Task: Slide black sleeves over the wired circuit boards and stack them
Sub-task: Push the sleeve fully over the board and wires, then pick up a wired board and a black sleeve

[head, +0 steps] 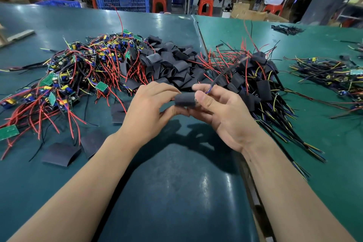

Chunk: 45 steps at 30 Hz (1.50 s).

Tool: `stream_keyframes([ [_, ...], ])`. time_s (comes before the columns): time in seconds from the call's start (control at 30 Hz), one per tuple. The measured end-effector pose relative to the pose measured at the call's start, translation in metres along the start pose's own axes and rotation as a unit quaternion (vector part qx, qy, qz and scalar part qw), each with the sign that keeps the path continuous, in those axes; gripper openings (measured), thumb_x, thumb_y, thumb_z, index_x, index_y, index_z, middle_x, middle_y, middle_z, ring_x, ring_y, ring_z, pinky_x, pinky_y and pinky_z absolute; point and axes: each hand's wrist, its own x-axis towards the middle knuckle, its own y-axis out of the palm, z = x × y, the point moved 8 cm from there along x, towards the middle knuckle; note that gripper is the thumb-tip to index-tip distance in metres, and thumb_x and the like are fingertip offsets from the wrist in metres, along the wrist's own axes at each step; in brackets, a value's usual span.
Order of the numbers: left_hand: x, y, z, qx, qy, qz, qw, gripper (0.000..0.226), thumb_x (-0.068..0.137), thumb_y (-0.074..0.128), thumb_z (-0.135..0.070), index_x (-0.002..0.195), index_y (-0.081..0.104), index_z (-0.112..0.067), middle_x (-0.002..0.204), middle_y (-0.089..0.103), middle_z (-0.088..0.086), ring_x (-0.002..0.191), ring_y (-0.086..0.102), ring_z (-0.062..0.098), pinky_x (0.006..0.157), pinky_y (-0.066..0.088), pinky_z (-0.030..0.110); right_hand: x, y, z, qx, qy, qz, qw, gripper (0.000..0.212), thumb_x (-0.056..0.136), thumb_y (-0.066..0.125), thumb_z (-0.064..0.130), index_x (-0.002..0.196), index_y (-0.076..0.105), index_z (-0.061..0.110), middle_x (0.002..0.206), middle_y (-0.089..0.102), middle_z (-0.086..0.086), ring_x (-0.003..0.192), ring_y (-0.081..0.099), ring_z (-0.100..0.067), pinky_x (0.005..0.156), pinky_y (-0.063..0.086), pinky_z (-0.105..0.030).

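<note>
Between both hands [186, 104], black sleeve [184, 100], board hidden inside

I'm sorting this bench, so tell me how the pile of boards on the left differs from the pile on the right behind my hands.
The left pile shows bare green boards with loose red wires; the right pile has boards covered in black sleeves. The left pile sprawls wider; the right pile is tighter, with its wires trailing toward the near edge. Both lie on the green table.
</note>
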Motion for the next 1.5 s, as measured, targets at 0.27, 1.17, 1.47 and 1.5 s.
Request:
stream_keyframes([
  [0.27,0.001,-0.015,-0.001,0.031,0.018,-0.089,0.995,0.057,0.084,0.068,-0.045,0.119,0.067,-0.001,0.12,0.067,0.008,0.102,0.06,0.034,0.093,0.046,0.046,-0.005,-0.006,0.013,-0.085,-0.046,-0.038,0.995,0.013,0.086,0.069,0.001,0.093,0.066,0.012,0.072,0.071,-0.005,0.056,0.066,-0.018,0.051,0.053,-0.023],
  [1.17,-0.01,-0.011,0.031,0.058,-0.131,-0.049,0.988,0.032,0.092,0.061,-0.039,0.098,0.075,-0.011,0.101,0.071,0.001,0.098,0.058,0.028,0.087,0.047,0.045,-0.007,-0.073,0.009,0.031,0.004,-0.308,0.951,0.043,0.102,0.05,0.033,0.071,0.063,0.007,0.05,0.062,-0.004,0.034,0.053,-0.011,0.031,0.036,-0.015],
  [1.47,-0.041,-0.028,0.095,0.225,-0.403,0.016,0.887,0.049,0.093,0.06,-0.036,0.14,0.051,-0.023,0.139,0.046,0.019,0.125,0.039,0.043,0.1,0.034,0.052,-0.003,-0.042,0.004,-0.141,-0.047,-0.239,0.96,0.059,0.101,0.047,0.048,0.067,0.064,0.002,0.051,0.062,-0.012,0.037,0.057,-0.024,0.033,0.039,-0.021],
  [1.5,-0.043,-0.026,0.1,0.221,-0.418,0.034,0.881,0.048,0.094,0.058,-0.036,0.141,0.05,-0.025,0.14,0.046,0.019,0.126,0.039,0.043,0.101,0.034,0.051,-0.003,-0.039,0.004,-0.161,-0.052,-0.228,0.959,0.057,0.1,0.048,0.047,0.067,0.064,0.003,0.051,0.062,-0.011,0.038,0.058,-0.024,0.033,0.04,-0.022],
])
